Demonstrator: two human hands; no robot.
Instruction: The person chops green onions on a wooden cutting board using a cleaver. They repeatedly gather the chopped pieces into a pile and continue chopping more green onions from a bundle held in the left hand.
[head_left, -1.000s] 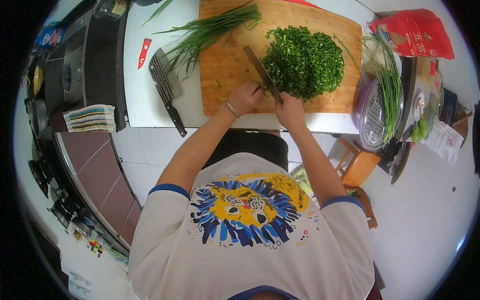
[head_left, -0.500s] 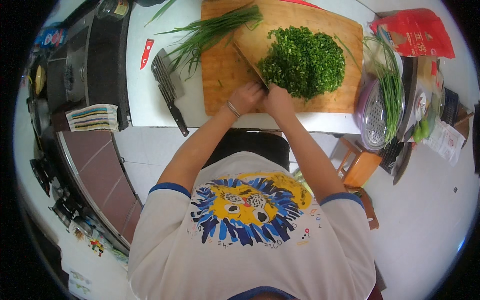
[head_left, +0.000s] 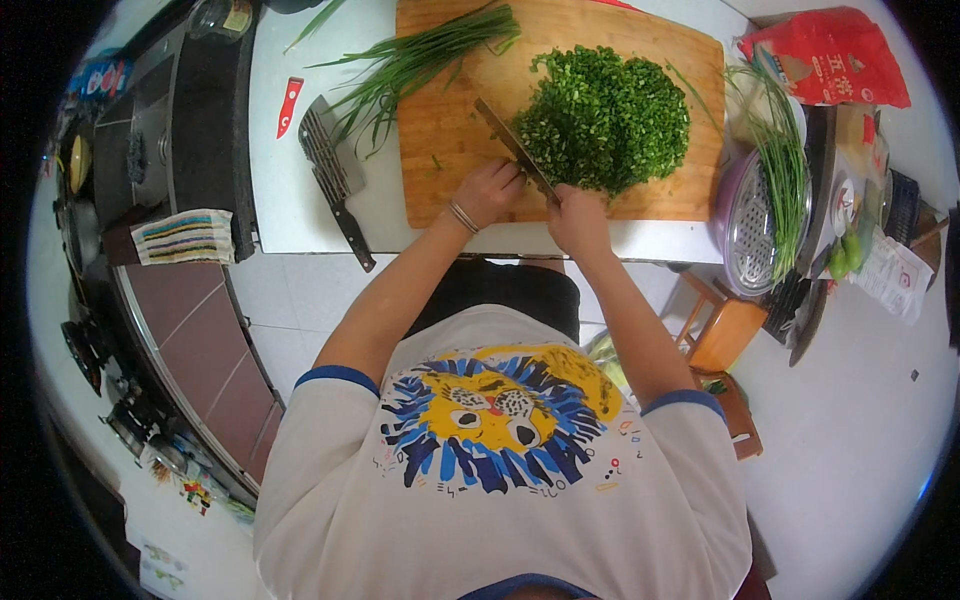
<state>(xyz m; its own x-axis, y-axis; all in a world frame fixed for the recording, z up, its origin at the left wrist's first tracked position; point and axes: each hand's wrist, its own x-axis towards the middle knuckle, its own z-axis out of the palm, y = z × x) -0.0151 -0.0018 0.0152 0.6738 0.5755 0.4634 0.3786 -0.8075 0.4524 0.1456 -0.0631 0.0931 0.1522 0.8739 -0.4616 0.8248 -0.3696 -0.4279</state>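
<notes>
My right hand [head_left: 580, 220] is closed around the handle of a kitchen knife [head_left: 517, 143], whose long blade slants up and left across the wooden cutting board [head_left: 445, 175]. Close to the blade's left side, my left hand [head_left: 490, 190] rests with its fingers curled on the board near its front edge; what is under the fingers is hidden. A big heap of chopped green chives [head_left: 610, 120] lies right of the blade. At the board's upper left a bunch of uncut chives [head_left: 440, 50] spreads over onto the counter.
Left of the board lie a slotted black-handled knife [head_left: 335, 185] and a small red-handled item [head_left: 289, 107]. On the right, a purple colander [head_left: 745, 215] holds more long chives [head_left: 780, 160], with a red bag [head_left: 830, 58] behind. A wooden stool [head_left: 728, 335] stands below the counter.
My right hand with the knife has shifted slightly right and toward me, and more of the blade's face shows. My left hand has barely moved.
</notes>
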